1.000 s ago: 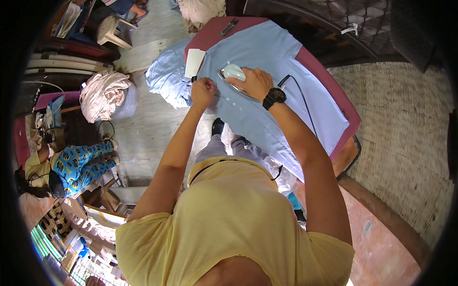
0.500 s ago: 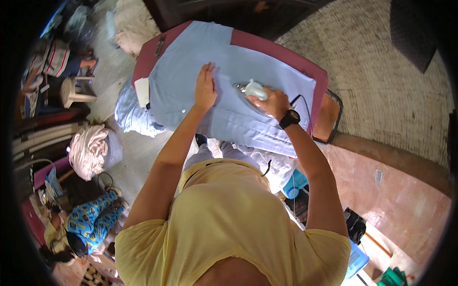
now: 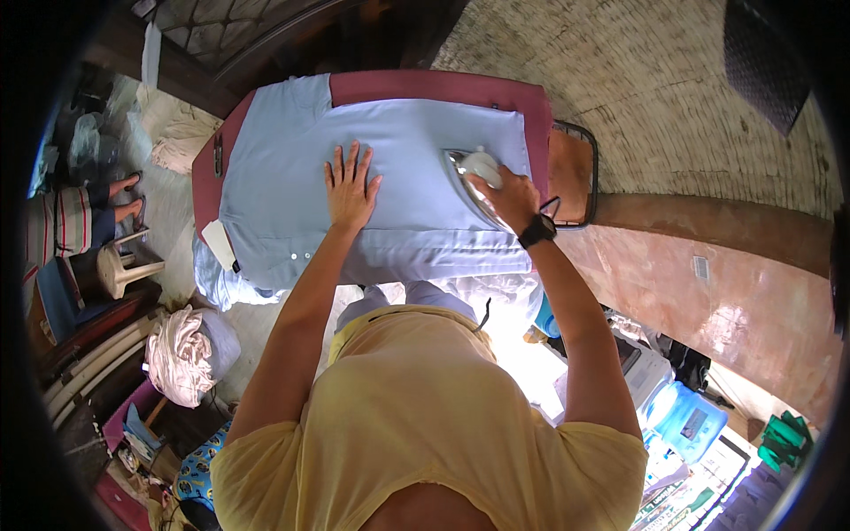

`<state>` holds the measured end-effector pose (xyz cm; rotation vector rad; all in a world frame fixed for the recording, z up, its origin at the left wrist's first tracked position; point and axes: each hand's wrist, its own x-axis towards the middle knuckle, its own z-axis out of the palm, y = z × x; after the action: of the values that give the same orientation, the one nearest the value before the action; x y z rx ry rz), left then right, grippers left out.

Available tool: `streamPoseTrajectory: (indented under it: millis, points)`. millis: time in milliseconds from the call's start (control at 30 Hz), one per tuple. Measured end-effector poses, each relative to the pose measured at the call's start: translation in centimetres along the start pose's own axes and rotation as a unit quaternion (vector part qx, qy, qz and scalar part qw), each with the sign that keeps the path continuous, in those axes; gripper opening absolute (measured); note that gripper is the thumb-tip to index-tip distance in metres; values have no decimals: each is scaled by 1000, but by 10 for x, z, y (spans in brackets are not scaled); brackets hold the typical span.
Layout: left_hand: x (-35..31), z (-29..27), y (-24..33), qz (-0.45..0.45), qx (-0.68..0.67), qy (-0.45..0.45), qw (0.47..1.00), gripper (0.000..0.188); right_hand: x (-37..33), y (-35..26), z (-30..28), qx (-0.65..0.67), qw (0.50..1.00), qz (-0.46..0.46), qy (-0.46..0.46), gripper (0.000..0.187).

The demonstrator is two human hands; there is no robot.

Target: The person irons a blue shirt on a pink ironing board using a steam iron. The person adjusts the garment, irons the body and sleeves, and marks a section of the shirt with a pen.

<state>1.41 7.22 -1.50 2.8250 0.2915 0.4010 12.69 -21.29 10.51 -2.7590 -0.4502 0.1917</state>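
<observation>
A light blue shirt point(image 3: 412, 133) lies spread over a dark red ironing board point(image 3: 416, 86), its buttoned edge toward me. My left hand point(image 3: 352, 193) rests flat on the cloth near the middle, fingers spread and holding nothing. Toward the right end, my right hand point(image 3: 512, 199) is wrapped round the handle of a clothes iron point(image 3: 469, 184) with a shiny metal body and a pale top. The iron's soleplate is down on the shirt, and its black cord loops beside my wrist. The handle is mostly covered by my fingers.
A brown-topped stand with a black frame point(image 3: 569, 173) adjoins the board's right end. Left of me are a bundle of pinkish cloth point(image 3: 181, 354) and a wooden stool point(image 3: 124, 270). Someone's feet point(image 3: 135, 199) show at far left. A blue water container point(image 3: 691, 420) stands at lower right.
My view has turned, so the board appears more level. My left hand's fingers are now spread wider on the shirt. The iron has come nearer the board's right end, still in my right hand.
</observation>
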Motion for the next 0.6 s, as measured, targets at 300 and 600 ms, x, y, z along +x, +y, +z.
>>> streamPoseTrajectory:
  millis: [300,600]
  points:
    - [7,-3,9,17,-4,11,1000,63,80,66,-20,10,974,160,157,67]
    - [6,-6,10,10,17,-1,1000,64,15,92,-16,118,972,114,170,70]
